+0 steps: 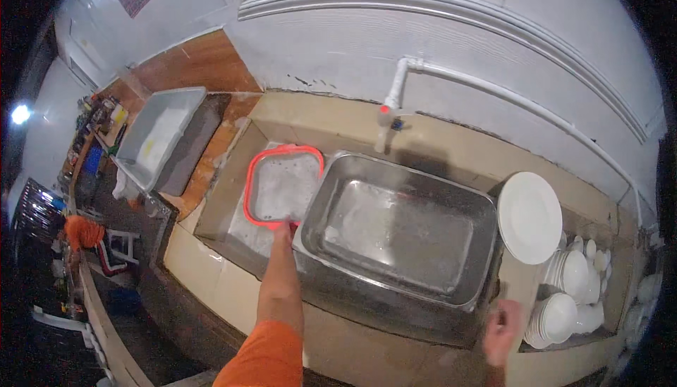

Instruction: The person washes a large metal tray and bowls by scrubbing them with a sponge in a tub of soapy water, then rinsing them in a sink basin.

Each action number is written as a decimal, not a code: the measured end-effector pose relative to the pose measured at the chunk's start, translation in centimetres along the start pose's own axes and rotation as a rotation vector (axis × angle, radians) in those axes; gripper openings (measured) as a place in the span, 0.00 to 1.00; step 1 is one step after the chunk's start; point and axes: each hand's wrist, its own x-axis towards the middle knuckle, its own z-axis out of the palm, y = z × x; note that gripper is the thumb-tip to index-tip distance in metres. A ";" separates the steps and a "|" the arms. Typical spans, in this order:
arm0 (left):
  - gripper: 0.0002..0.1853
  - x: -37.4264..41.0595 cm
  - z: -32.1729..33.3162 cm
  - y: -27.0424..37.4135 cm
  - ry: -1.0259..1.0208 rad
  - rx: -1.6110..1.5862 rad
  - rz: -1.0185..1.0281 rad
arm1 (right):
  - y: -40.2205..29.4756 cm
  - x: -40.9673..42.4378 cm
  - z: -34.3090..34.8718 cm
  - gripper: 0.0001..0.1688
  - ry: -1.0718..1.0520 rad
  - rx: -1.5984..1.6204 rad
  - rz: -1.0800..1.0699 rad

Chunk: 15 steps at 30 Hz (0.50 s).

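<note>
My left hand (285, 228) is at the near rim of a square container with a red rim (246, 191), which holds cloudy, sudsy liquid; its fingers are partly hidden, so its hold is unclear. Right of that container, a large rectangular stainless steel pan (404, 281) sits in the tiled sink with shallow water inside. My right hand (502, 329), blurred, hovers over the near ledge by the pan's right corner, its fingers curled; whether it holds anything cannot be told. A white oval plate (530, 217) rests on the divider beyond it.
White bowls (560, 318) and cups stand stacked in the right basin. A faucet (383, 127) on a white pipe (497, 88) reaches over the pan's far edge. At left, a grey plastic tub (193, 106) stands on a wooden counter. A person in orange (84, 232) is at far left.
</note>
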 end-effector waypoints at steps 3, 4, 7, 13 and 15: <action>0.17 -2.7 7.3 -1.7 0.153 0.338 0.162 | -4.8 -1.1 7.0 0.19 -0.129 -0.221 -0.070; 0.18 -4.5 7.7 1.3 0.206 0.490 0.259 | -7.3 -0.7 9.2 0.22 -0.214 -0.243 -0.103; 0.20 -9.0 7.1 11.8 0.459 1.022 0.649 | -12.6 0.6 16.0 0.29 -0.364 -0.248 -0.240; 0.17 -14.1 12.2 21.6 0.326 1.591 0.968 | -11.9 2.2 25.6 0.24 -0.861 -0.586 0.025; 0.17 -14.3 13.2 23.1 0.210 1.679 0.830 | -10.2 1.8 26.3 0.22 -0.786 -0.606 -0.041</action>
